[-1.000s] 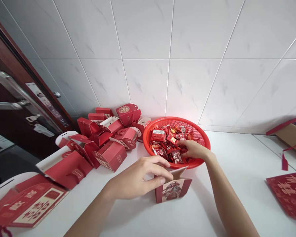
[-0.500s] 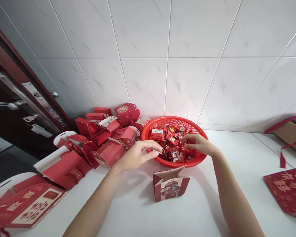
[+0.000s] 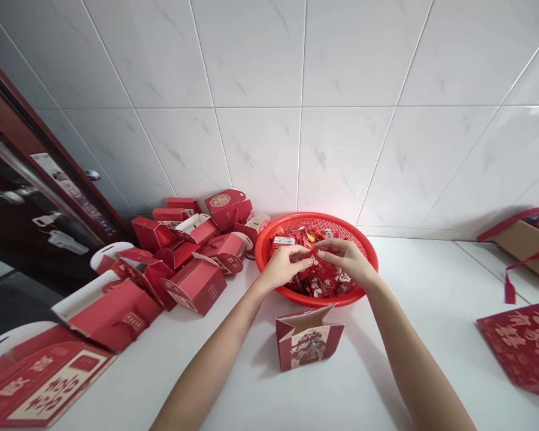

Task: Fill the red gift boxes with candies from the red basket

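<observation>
Fingers of the left hand (image 3: 281, 267) and right hand (image 3: 353, 260) close together over sweets (image 3: 315, 288)

Both hands have bent fingers, with thumb and forefinger fairly narrow; whether either pinches a sweet, I cannot tell.

Taking 12 o'clock as straight ahead, the white desk (image 3: 413, 281) carries everything. Red boxes (image 3: 202, 284) spread from 8 round to 10 o'clock of the basket (image 3: 313, 301), and a flat red bag (image 3: 521, 353) lies towards 4. The basket looks like firm plastic, fairly light and easiest to take by opposite sides of its rim. Its mouth faces up, and in this view it is widest from 9 to 3.

Nearer, at 6 o'clock of the basket and just apart from it, stands the open box (image 3: 311, 348), upright, mouth up, picture panel towards 6, long side roughly 9 to 3. It is probably light card that would crease if squeezed; its side walls look the best hold.

Smallest, the sweets lie heaped in the basket, pointing every way. They should be light, with slippery wrappers, best pinched by the middle or a twisted end.
</observation>
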### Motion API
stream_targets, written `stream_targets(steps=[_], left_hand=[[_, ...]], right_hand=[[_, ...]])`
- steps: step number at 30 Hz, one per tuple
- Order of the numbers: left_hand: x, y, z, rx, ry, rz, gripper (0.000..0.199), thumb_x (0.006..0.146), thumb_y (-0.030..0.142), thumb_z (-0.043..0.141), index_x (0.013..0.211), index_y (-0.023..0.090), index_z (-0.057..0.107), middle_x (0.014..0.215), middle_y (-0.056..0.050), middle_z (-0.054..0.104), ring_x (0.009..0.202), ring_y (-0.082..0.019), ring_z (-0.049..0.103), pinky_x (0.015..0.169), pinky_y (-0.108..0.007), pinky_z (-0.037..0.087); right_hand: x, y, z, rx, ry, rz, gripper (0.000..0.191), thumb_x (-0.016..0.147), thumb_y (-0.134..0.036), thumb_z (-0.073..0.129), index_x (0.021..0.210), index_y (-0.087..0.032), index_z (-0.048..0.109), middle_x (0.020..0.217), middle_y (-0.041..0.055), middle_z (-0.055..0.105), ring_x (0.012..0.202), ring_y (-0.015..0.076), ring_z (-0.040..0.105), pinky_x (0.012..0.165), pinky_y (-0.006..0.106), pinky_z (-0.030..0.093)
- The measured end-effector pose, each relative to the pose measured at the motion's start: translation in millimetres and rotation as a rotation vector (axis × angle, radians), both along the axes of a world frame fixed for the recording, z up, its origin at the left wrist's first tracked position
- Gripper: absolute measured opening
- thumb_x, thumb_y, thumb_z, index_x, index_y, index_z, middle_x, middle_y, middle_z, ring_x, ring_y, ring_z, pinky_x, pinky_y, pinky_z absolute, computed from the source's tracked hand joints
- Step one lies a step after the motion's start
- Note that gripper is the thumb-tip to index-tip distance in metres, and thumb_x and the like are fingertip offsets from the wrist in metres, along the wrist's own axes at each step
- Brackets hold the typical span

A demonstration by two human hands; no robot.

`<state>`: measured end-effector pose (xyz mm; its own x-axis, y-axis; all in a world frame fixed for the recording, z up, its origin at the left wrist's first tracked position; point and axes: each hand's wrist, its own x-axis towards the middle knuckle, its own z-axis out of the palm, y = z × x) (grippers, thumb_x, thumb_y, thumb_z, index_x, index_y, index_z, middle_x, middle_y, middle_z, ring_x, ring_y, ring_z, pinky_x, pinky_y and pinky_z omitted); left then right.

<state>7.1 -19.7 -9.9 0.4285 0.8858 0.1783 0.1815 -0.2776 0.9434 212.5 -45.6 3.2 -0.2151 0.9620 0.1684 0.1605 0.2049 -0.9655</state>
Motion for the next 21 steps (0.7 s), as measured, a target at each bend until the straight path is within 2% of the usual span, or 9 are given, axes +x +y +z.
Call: stream_targets(steps=[4, 7, 10, 15, 21], left_hand=[[-5.5, -0.3, -3.4, -0.018, -0.029, 0.03, 0.023, 0.078, 0.035, 0.081, 0.086, 0.015, 0.074, 0.083, -0.004, 0.075, 0.081, -0.022, 0.072, 0.078, -0.033, 0.058], [-7.1, -0.1, -3.4, -0.057, -0.08, 0.045, 0.029, 0.081, 0.042, 0.079, 0.09, 0.016, 0.07, 0.084, -0.003, 0.073, 0.071, -0.02, 0.073, 0.07, -0.032, 0.06], [-7.0, 0.3, -2.5, -0.1, -0.138, 0.052, 0.034, 0.082, 0.046, 0.077, 0.095, 0.016, 0.067, 0.086, -0.002, 0.071, 0.068, -0.019, 0.074, 0.069, -0.033, 0.062], [-7.0, 0.8, -1.4, -0.13, -0.181, 0.05, 0.034, 0.08, 0.043, 0.08, 0.095, 0.015, 0.068, 0.088, -0.002, 0.07, 0.065, -0.017, 0.074, 0.07, -0.033, 0.064], [-7.6, 0.3, -1.5, -0.144, -0.196, 0.062, 0.04, 0.075, 0.045, 0.086, 0.096, 0.015, 0.072, 0.087, -0.004, 0.074, 0.061, -0.016, 0.073, 0.067, -0.032, 0.063]], right_hand=[[2.6, -2.7, 3.9, -0.057, -0.02, 0.022, 0.043, 0.083, -0.055, 0.077, 0.107, -0.019, 0.08, 0.095, 0.0043, 0.073, 0.088, 0.019, 0.066, 0.081, 0.035, 0.057], [5.0, -1.9, 3.0, -0.127, 0.074, 0.045, 0.043, 0.08, -0.053, 0.079, 0.107, -0.02, 0.08, 0.101, 0.0048, 0.073, 0.093, 0.0196, 0.068, 0.089, 0.038, 0.059], [6.8, 0.1, 0.6, -0.142, 0.144, 0.058, 0.042, 0.075, -0.05, 0.084, 0.103, -0.02, 0.08, 0.104, 0.0063, 0.074, 0.096, 0.0215, 0.07, 0.094, 0.041, 0.059], [8.7, 0.2, -0.6, -0.156, 0.093, 0.07, 0.045, 0.075, -0.044, 0.087, 0.11, -0.018, 0.079, 0.082, 0.0021, 0.071, 0.082, 0.0192, 0.069, 0.082, 0.04, 0.062], [8.4, -1.3, -0.4, -0.185, 0.124, 0.065, 0.04, 0.074, -0.042, 0.087, 0.103, -0.017, 0.079, 0.078, 0.0002, 0.067, 0.077, 0.0166, 0.066, 0.071, 0.034, 0.063]])
